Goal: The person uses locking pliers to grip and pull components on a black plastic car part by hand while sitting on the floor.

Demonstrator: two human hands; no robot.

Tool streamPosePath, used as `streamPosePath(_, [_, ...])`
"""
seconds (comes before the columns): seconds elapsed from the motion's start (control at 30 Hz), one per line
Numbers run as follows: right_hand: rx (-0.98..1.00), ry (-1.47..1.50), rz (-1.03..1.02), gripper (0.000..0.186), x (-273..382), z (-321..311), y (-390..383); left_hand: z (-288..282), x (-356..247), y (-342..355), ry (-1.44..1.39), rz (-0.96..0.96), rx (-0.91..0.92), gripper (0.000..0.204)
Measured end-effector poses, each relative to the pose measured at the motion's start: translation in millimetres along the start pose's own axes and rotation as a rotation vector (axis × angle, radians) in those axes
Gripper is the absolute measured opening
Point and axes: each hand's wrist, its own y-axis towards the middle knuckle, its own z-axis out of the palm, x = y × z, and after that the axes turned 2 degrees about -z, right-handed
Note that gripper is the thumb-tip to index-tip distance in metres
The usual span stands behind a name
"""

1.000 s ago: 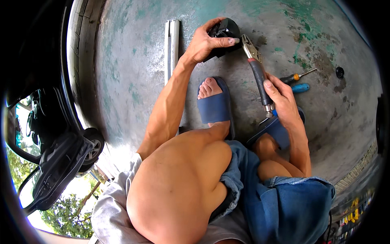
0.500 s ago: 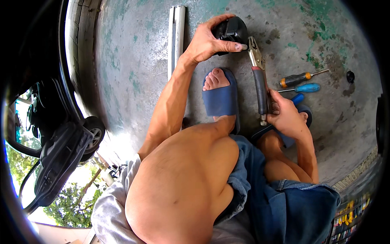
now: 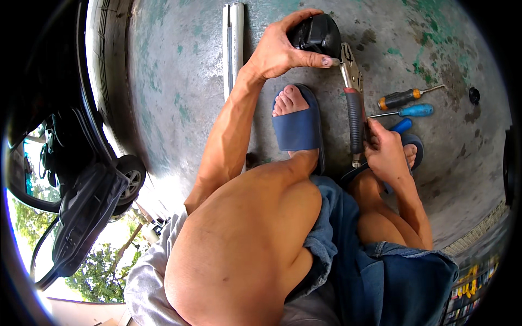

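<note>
A glossy, rounded black part (image 3: 318, 33) sits beyond the smooth blue sandal (image 3: 296, 131), the left hand (image 3: 278, 53) spread around it, thumb straight. Beside it are metal locking pliers (image 3: 355, 117), ribbed-gripped; the right hand (image 3: 386, 153), fingers curled, pinches their handle.

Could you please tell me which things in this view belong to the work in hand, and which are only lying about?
Seemingly in use:
black part, in the left hand
locking pliers, right hand at the handle

Seemingly just lying about:
orange-and-black screwdriver
blue-handled screwdriver
blue handle, partly hidden
small round black piece
long pale rail
</note>
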Motion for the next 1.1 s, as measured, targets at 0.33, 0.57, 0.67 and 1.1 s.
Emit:
streamPosePath(0.33, [-0.022,0.004,-0.12,0.026,5,-4,3,-7,-5,-2,-0.079,0.001,-0.033,0.076])
streamPosePath(0.57, [0.265,0.434,0.289,0.035,6,-24,19,-2,4,1,-0.18,-0.012,-0.053,0.081])
streamPosePath(0.67, [0.329,0.479,0.257,0.052,24,-26,24,-1,5,0,-0.212,-0.019,-0.06,0.084])
streamPosePath(1.1, [0.451,0.69,0.134,0.054,26,-16,71,34,-6,4,0.013,0.044,0.053,0.092])
